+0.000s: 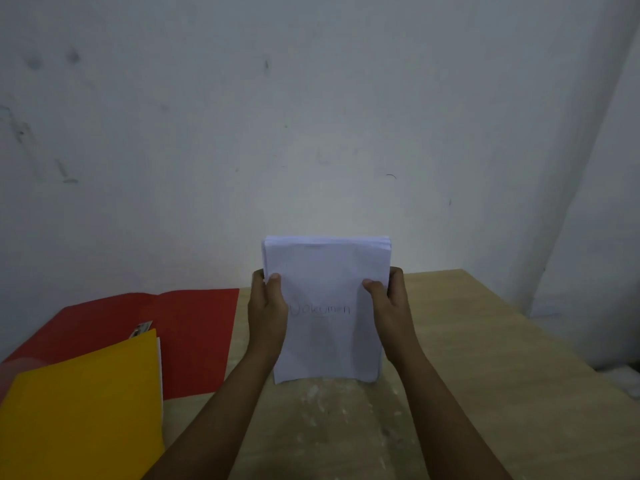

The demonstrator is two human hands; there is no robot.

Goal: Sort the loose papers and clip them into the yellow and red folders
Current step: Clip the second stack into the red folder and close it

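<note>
Head view: both hands hold the paper stack point(327, 306) upright, bottom edge resting on the wooden table point(485, 358) near mid-table, toward the back edge by the wall point(311, 116). Left hand point(267, 308) grips the stack's left side, thumb on the front sheet, fingers wrapped behind; right hand point(389, 306) mirrors it on the right side. Long axis of the stack runs vertical, front sheet faces the person, faint handwriting across the middle, reads approx "Dokumen". Looks like squaring the sheets by tapping on the table, prob. before sorting. Folders lie to the left of the hands, so the left hand is nearer. Red folder point(194, 337) lies open flat at the table's left-back area, a small clip/fastener point(141, 329) showing near its spine; can't tell any sheets inside. Yellow folder point(83, 417) lies closed over the red one's near-left part, at the table's front-left corner, w/ white sheet edges peeking out along its right side, so it seems already filled.
</note>
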